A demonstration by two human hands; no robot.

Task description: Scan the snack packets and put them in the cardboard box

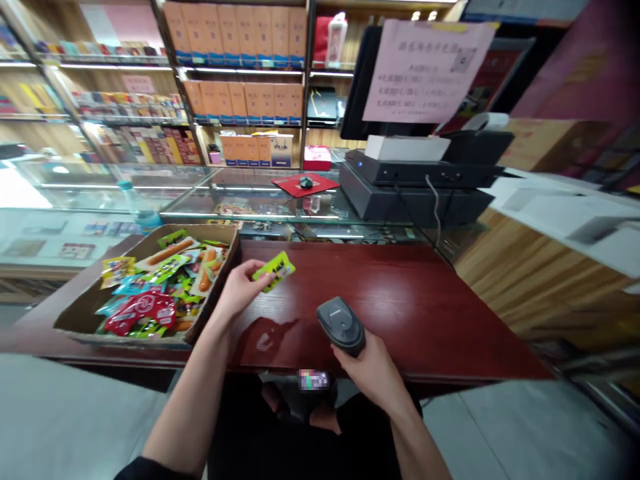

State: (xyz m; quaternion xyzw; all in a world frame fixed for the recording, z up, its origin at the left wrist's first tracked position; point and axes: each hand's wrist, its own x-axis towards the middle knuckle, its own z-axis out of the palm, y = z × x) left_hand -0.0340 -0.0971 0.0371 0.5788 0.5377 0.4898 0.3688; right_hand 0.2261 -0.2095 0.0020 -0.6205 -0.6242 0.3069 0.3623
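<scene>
Between the thumb and fingers of my left hand (246, 285) is a small yellow-green snack packet (280, 270), held above the dark red wooden desk (400, 287). A barcode-like patch shows on the packet's right part. My right hand (373, 363) is wrapped round the handle of a dark grey barcode scanner (342, 325), whose head points up and left, apart from the packet. Left of my left hand stands a cardboard box (80, 337) full of snacks. In it lie a red packet (145, 312), sausages in wrappers (171, 251) and several green and blue packets.
Behind the desk is a glass counter (240, 193) with a mouse (306, 182) on a red mat (285, 185). A monitor (363, 80) with a paper sign and a black cash drawer (400, 203) stand right. A bottle (145, 217) is behind the box. Shelves hold orange boxes (235, 33).
</scene>
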